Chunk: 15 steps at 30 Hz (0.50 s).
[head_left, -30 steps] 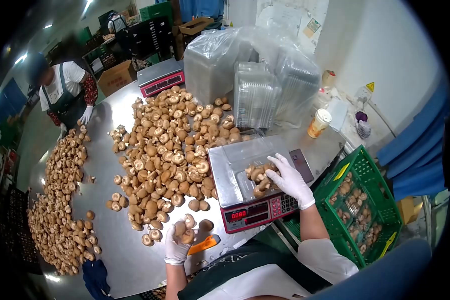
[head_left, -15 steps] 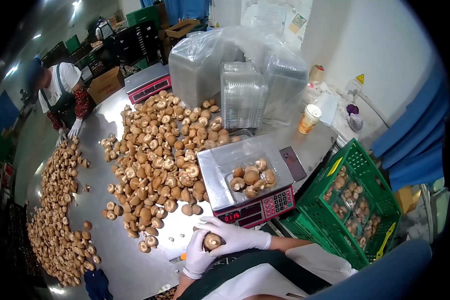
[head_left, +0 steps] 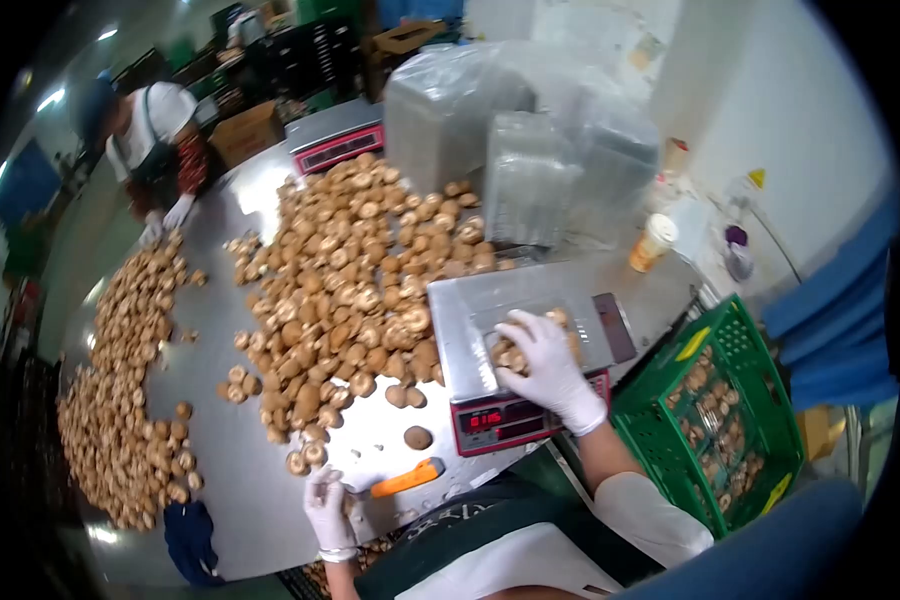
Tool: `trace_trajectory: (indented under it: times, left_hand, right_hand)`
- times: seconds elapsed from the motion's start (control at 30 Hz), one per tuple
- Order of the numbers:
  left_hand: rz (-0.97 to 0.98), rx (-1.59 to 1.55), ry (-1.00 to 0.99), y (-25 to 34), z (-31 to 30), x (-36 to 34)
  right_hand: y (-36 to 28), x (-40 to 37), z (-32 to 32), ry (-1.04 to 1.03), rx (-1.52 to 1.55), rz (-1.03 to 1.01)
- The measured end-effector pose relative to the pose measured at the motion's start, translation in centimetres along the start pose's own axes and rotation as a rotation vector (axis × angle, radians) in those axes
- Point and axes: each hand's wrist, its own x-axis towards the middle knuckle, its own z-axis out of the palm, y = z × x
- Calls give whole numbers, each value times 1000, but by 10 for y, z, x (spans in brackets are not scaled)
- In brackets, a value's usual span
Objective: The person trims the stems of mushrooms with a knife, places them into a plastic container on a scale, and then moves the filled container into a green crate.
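Head view, right hand (head_left: 552,372) now over mushrooms (head_left: 510,357), left hand (head_left: 327,508) apart

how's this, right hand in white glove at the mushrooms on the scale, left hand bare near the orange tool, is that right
The left hand isn't bare: the head view shows a white glove on it. The right hand, gloved, is at the mushrooms on the scale; the orange tool is near the left.

We log thin white gloves (head_left: 568,392) on left hand (head_left: 324,508) and right hand (head_left: 545,368), left cuff (head_left: 338,553) ridged. We mark a white short-sleeved top (head_left: 655,520), dark green apron (head_left: 595,545) over it; pale lettering (head_left: 452,517) on the apron, unreadable to us.
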Motion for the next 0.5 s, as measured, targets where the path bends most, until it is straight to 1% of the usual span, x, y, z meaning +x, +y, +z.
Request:
trace_trajectory:
  times: [0.03,0.1,0.13,0.17,0.23,0.27,0.3,0.33,0.37,0.43,0.47,0.5]
  left_hand:
    - [1,-75,112,-8,-27,3]
    - [-1,-291,410,-13,-77,-2]
    - [57,-367,555,-19,-104,-8]
    - [29,-530,692,-23,-131,-16]
    - [53,-633,834,-65,-214,-37]
    - [51,-665,969,-74,-233,-50]
    - [47,-698,1098,-83,-250,-61]
    - [7,-780,1247,-95,-273,-66]
    - [9,-779,1252,-107,-287,-77]
    - [-126,-656,1220,-124,-305,-94]
    - [-319,-499,1282,-105,-287,-97]
    - [-314,-504,1284,-115,-299,-92]
  right_hand:
    - [3,0,3,-49,-97,-4]
    - [-5,1,5,-7,-127,2]
    - [-16,2,0,30,-99,-23]
    - [-31,4,-2,72,-108,-62]
    - [-52,3,12,94,136,-152]
    - [-69,2,22,47,270,-196]
    - [-79,1,38,-65,393,-271]
    - [-89,-1,55,-163,411,-316]
    - [-97,-4,74,-259,425,-358]
    - [-102,-12,111,-465,295,-248]
    - [-102,-18,130,-443,130,-263]
    - [-99,-22,147,-440,132,-269]
